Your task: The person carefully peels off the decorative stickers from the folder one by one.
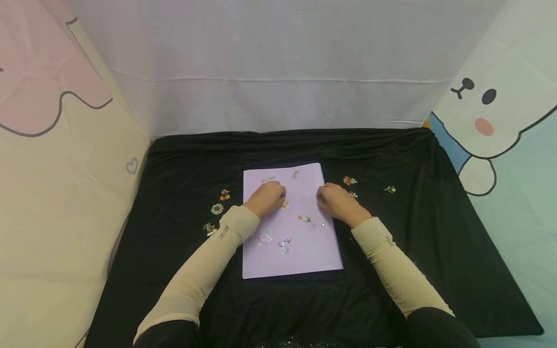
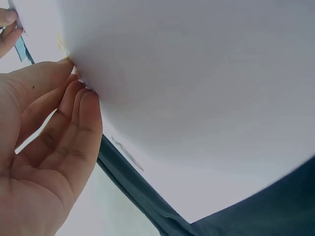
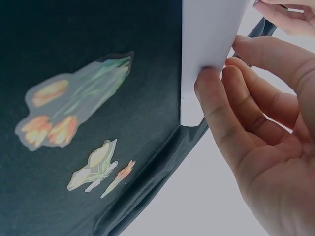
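A pale purple sheet (image 1: 291,263) with flower stickers scattered over it lies on a black cloth. My left hand (image 1: 267,199) is over its upper left part, next to a yellow-orange flower sticker (image 1: 285,205). In the left wrist view, thumb and fingertips (image 2: 91,98) come together right at the sheet's surface, with an orange speck between them; I cannot tell whether they pinch it. My right hand (image 1: 339,200) rests at the sheet's right edge, its bent fingertips (image 3: 209,76) touching the white surface. Below the hands sits a red tulip sticker (image 1: 304,219).
Left of the sheet lie several loose stickers, among them a round wreath (image 1: 217,209). On the right are an orange tulip bunch (image 1: 349,181) and a yellow flower sticker (image 1: 389,189). The black cloth (image 1: 183,159) reaches back to a white curtain (image 1: 278,101).
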`<action>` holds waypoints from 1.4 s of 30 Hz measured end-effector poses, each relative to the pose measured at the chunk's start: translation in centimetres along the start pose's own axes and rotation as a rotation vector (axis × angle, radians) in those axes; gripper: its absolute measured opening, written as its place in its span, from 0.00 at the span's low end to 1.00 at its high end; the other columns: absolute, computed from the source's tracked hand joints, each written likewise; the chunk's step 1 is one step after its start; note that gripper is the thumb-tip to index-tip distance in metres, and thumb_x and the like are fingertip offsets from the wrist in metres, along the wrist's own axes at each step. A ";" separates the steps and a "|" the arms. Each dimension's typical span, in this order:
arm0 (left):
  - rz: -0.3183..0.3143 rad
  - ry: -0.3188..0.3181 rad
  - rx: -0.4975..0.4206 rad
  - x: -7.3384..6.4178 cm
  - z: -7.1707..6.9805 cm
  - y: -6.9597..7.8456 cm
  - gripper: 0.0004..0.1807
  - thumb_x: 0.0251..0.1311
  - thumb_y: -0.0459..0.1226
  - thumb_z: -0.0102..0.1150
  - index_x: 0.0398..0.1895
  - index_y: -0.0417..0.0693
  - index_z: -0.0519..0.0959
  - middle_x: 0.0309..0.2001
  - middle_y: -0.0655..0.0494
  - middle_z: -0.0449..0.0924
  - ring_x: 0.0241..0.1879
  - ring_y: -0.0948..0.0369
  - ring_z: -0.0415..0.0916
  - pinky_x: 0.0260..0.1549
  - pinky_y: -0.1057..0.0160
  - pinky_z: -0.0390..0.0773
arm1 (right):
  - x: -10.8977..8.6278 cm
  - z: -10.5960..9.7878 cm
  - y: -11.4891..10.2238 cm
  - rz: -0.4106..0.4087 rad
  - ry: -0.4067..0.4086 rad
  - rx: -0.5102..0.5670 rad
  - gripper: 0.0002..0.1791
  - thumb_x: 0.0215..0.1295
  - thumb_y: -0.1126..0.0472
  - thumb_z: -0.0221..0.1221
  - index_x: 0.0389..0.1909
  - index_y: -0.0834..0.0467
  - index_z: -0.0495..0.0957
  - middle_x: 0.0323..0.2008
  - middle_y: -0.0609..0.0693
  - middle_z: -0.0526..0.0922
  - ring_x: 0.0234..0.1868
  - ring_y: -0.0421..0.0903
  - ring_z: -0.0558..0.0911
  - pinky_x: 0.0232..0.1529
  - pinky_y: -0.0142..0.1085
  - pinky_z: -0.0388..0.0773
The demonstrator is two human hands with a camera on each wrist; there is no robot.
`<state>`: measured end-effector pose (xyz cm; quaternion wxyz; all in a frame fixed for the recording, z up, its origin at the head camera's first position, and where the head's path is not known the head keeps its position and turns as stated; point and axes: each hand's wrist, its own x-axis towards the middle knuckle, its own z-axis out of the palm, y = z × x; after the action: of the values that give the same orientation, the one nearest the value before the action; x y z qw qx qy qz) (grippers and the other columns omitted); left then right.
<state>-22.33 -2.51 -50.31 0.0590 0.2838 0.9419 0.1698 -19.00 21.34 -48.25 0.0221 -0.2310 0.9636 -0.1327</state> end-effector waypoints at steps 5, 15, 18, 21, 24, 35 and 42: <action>-0.019 -0.032 -0.028 0.8 -0.4 -0.2 0.05 0.65 0.31 0.59 0.37 0.41 0.85 0.36 0.50 0.83 0.39 0.55 0.79 0.45 0.59 0.77 | 0.0 -0.3 0.0 -0.004 0.010 0.007 0.05 0.63 0.69 0.63 0.38 0.66 0.82 0.35 0.58 0.82 0.36 0.51 0.79 0.39 0.43 0.79; -0.085 -0.169 -0.059 2.0 0.1 -0.7 0.11 0.65 0.33 0.53 0.23 0.43 0.75 0.23 0.52 0.73 0.26 0.55 0.71 0.41 0.55 0.76 | 0.1 -0.3 -0.2 0.006 -0.015 0.003 0.05 0.63 0.68 0.63 0.38 0.66 0.82 0.36 0.58 0.82 0.36 0.51 0.80 0.40 0.44 0.80; -0.089 -0.156 -0.048 1.9 0.4 -0.7 0.09 0.65 0.35 0.54 0.25 0.44 0.75 0.25 0.52 0.74 0.27 0.56 0.72 0.33 0.58 0.76 | 0.2 -0.3 -0.2 -0.002 -0.009 0.006 0.05 0.63 0.68 0.63 0.38 0.66 0.82 0.35 0.58 0.82 0.36 0.51 0.80 0.40 0.44 0.80; -0.093 -0.143 -0.072 1.6 0.6 -0.9 0.08 0.63 0.36 0.54 0.27 0.44 0.75 0.26 0.52 0.74 0.27 0.56 0.72 0.32 0.60 0.73 | 0.2 -0.3 -0.2 -0.005 -0.012 0.011 0.05 0.63 0.69 0.63 0.38 0.66 0.82 0.36 0.59 0.82 0.36 0.51 0.80 0.40 0.44 0.80; -0.100 -0.126 -0.144 0.9 0.4 -1.1 0.09 0.63 0.37 0.54 0.24 0.44 0.75 0.26 0.52 0.73 0.27 0.57 0.70 0.30 0.61 0.71 | 0.2 -0.2 -0.1 -0.008 -0.012 0.009 0.05 0.63 0.69 0.63 0.38 0.66 0.82 0.36 0.59 0.82 0.36 0.51 0.80 0.40 0.44 0.80; -0.151 -0.041 -0.323 -2.7 -0.5 -3.0 0.08 0.62 0.35 0.52 0.25 0.46 0.76 0.24 0.56 0.73 0.26 0.61 0.69 0.27 0.64 0.69 | 0.1 -0.2 -0.2 0.004 -0.010 0.002 0.05 0.63 0.69 0.62 0.37 0.66 0.82 0.35 0.59 0.82 0.35 0.51 0.80 0.39 0.44 0.80; -0.247 -0.046 -0.343 -5.9 -2.3 -4.5 0.07 0.64 0.36 0.52 0.36 0.42 0.78 0.29 0.53 0.76 0.26 0.58 0.72 0.32 0.58 0.72 | -0.1 -0.4 -0.3 -0.015 0.008 -0.007 0.05 0.62 0.69 0.62 0.37 0.67 0.82 0.35 0.59 0.82 0.35 0.51 0.80 0.39 0.44 0.80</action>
<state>-20.26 -9.97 -49.67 0.1481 0.1557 0.9253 0.3125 -18.82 21.22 -47.84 0.0164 -0.2375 0.9624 -0.1306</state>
